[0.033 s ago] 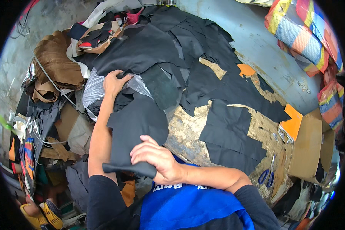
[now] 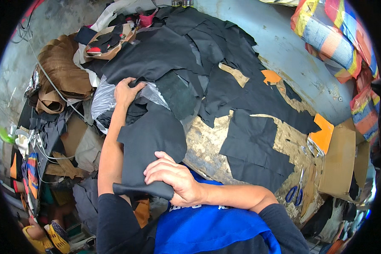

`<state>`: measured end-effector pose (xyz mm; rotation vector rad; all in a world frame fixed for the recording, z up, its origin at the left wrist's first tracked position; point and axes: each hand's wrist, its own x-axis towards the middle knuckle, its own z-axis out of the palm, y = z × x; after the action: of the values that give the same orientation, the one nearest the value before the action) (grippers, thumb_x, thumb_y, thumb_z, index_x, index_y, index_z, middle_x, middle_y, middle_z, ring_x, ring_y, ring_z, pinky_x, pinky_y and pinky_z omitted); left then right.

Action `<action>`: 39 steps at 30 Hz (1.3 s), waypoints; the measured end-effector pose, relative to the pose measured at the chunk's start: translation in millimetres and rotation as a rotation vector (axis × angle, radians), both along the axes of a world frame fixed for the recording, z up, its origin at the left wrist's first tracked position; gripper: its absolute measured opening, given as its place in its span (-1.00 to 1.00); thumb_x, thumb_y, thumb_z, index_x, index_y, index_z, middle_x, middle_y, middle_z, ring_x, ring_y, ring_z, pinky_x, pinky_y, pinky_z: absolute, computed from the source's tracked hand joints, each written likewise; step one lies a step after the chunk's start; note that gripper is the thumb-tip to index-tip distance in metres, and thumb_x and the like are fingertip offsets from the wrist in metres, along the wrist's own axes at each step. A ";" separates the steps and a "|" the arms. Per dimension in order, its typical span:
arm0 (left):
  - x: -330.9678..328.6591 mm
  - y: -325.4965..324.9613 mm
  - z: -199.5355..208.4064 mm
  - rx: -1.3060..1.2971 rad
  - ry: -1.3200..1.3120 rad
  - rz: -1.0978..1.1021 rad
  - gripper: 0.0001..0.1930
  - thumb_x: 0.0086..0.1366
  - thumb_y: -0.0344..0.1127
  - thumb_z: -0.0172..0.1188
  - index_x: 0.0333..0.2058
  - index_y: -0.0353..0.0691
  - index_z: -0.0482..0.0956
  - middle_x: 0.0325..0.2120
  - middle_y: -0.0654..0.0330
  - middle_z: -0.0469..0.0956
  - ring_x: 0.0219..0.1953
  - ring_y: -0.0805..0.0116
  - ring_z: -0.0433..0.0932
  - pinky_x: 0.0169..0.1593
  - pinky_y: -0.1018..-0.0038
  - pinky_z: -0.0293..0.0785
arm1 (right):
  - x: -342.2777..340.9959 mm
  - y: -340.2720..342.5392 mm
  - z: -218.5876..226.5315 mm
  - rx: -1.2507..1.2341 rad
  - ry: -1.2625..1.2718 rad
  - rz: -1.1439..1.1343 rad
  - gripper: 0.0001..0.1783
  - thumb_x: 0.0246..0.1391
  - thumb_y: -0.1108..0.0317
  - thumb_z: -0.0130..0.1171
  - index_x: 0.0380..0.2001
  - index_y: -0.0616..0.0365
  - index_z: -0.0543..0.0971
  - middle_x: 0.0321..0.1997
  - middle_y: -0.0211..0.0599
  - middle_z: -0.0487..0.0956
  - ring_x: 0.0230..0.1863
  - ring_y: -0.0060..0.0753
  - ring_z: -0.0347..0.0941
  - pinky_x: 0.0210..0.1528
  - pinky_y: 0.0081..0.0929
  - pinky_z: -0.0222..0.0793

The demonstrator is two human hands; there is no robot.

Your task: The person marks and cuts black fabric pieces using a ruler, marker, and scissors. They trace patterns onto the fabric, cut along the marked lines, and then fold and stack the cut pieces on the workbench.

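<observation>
My right hand (image 2: 173, 178) has its fingers curled over the near edge of a black leather-like piece (image 2: 152, 131), which folds over into a roll below the fingers. The piece lies in front of me, its far end against the heap. Farther off, my left hand (image 2: 125, 92) is at the edge of a big black leather-like sheet (image 2: 152, 57), thumb and forefinger around a dark edge there; its other fingers are partly hidden. Clear plastic film (image 2: 103, 101) shows beside and under this hand.
More black cut sheets (image 2: 258, 148) cover the worn board (image 2: 205, 139) to the right. Blue-handled scissors (image 2: 294, 197) lie near a cardboard box (image 2: 338, 165) and an orange pad (image 2: 321, 135). Stacked brown pieces (image 2: 63, 72) and an open bag of scraps (image 2: 108, 44) stand at the left.
</observation>
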<state>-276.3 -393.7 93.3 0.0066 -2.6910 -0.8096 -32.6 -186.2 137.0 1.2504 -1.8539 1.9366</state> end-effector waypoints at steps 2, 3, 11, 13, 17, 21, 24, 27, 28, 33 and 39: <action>5.4 -0.2 -2.8 0.009 0.055 0.003 -0.41 -0.16 0.13 0.37 -0.26 -0.25 0.62 -0.27 0.02 0.59 -0.17 0.10 0.55 -0.09 0.30 0.41 | 11.8 5.9 6.5 -0.049 -0.017 -0.011 -0.69 0.02 0.15 0.15 -0.33 0.21 0.50 -0.28 -0.25 0.52 -0.14 -0.17 0.48 0.22 0.01 0.01; 9.3 -1.3 -4.6 0.043 0.087 0.003 -0.42 -0.15 0.11 0.37 -0.26 -0.25 0.62 -0.27 0.03 0.59 -0.18 0.10 0.55 -0.09 0.30 0.41 | 18.1 9.6 10.0 -0.052 -0.010 -0.003 -0.68 0.02 0.14 0.15 -0.33 0.21 0.50 -0.28 -0.25 0.52 -0.15 -0.16 0.49 0.21 0.01 0.02; 49.5 1.2 -22.1 0.146 0.347 0.066 -0.47 -0.14 -0.02 0.43 -0.20 -0.21 0.59 -0.22 0.05 0.55 -0.10 0.09 0.46 -0.01 0.30 0.34 | 85.3 31.5 42.1 -0.063 0.101 0.229 -0.38 0.23 -0.11 -0.29 -0.36 0.28 0.48 -0.36 -0.15 0.48 -0.28 -0.09 0.47 0.06 0.01 0.21; 62.4 5.1 -26.1 0.142 0.384 0.132 -0.41 -0.06 -0.05 0.39 -0.07 -0.22 0.50 -0.11 0.00 0.49 -0.03 0.05 0.42 0.06 0.29 0.29 | 97.3 51.6 50.5 -0.065 0.116 0.255 -0.30 0.25 -0.16 -0.40 -0.39 0.30 0.48 -0.37 -0.14 0.49 -0.30 -0.09 0.47 0.00 -0.03 0.28; 111.8 24.2 -42.1 0.266 0.516 0.217 -0.42 0.05 -0.13 0.31 0.00 -0.31 0.42 0.01 -0.11 0.37 0.10 0.00 0.31 0.17 0.25 0.18 | 114.8 119.8 65.1 -0.152 0.067 0.251 -0.63 0.19 0.16 -0.10 -0.47 0.27 0.47 -0.45 -0.15 0.50 -0.43 -0.16 0.46 -0.19 -0.11 0.39; 188.5 69.6 -66.0 0.917 0.397 0.248 -0.45 0.22 -0.22 0.21 0.08 -0.37 0.25 -0.07 0.09 0.36 -0.01 0.36 0.32 0.09 0.47 0.21 | 143.3 197.2 67.7 -0.104 0.077 0.228 -0.70 0.18 0.23 -0.05 -0.43 0.24 0.50 -0.44 -0.17 0.52 -0.41 -0.21 0.48 -0.23 -0.09 0.38; 237.2 108.1 -72.7 1.486 -0.102 0.119 -0.56 0.27 -0.13 0.15 -0.01 -0.30 0.33 -0.19 0.20 0.45 -0.16 0.45 0.42 -0.03 0.54 0.34 | 147.7 241.2 42.7 -0.201 0.192 0.269 -0.77 0.18 0.28 -0.06 -0.40 0.20 0.50 -0.42 -0.21 0.53 -0.43 -0.24 0.46 -0.19 -0.12 0.33; 268.3 148.1 -74.4 1.565 -0.397 -0.077 -0.46 0.17 -0.28 0.27 0.05 -0.29 0.26 -0.19 0.11 0.47 -0.18 0.35 0.49 -0.12 0.47 0.45 | 160.2 263.6 4.9 -0.459 0.103 0.047 -0.81 0.18 0.29 -0.06 -0.44 0.11 0.46 -0.53 -0.37 0.44 -0.52 -0.39 0.38 -0.21 -0.26 0.25; 277.8 158.1 -73.6 1.488 -0.472 -0.103 -0.41 0.13 -0.34 0.30 0.08 -0.29 0.23 -0.19 0.08 0.47 -0.20 0.31 0.51 -0.15 0.44 0.48 | 166.5 264.3 -9.4 -0.611 0.058 -0.077 -0.82 0.17 0.30 -0.06 -0.46 0.10 0.44 -0.56 -0.40 0.40 -0.54 -0.42 0.36 -0.24 -0.29 0.24; 277.4 182.4 -44.4 1.295 -0.701 -0.165 -0.64 0.05 -0.55 0.28 -0.14 -0.24 0.47 -0.37 0.16 0.55 -0.39 0.39 0.56 -0.29 0.49 0.50 | 179.8 290.5 -33.6 -0.819 0.032 -0.173 -0.86 0.19 0.34 -0.08 -0.44 0.07 0.41 -0.56 -0.46 0.37 -0.58 -0.49 0.30 -0.20 -0.34 0.20; 215.7 157.8 12.6 1.248 0.002 -0.496 -0.76 0.12 -0.54 0.24 -0.20 -0.22 0.53 -0.34 0.28 0.51 -0.35 0.56 0.47 -0.27 0.64 0.43 | 162.9 332.1 -19.3 -0.732 0.276 -0.263 -0.91 0.17 0.30 -0.03 -0.39 0.01 0.44 -0.47 -0.47 0.45 -0.32 -0.46 0.32 -0.11 -0.30 0.22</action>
<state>-60.5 -235.9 105.9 -0.3623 -1.7386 -2.4363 130.3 145.9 117.7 0.9125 -0.9638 1.8994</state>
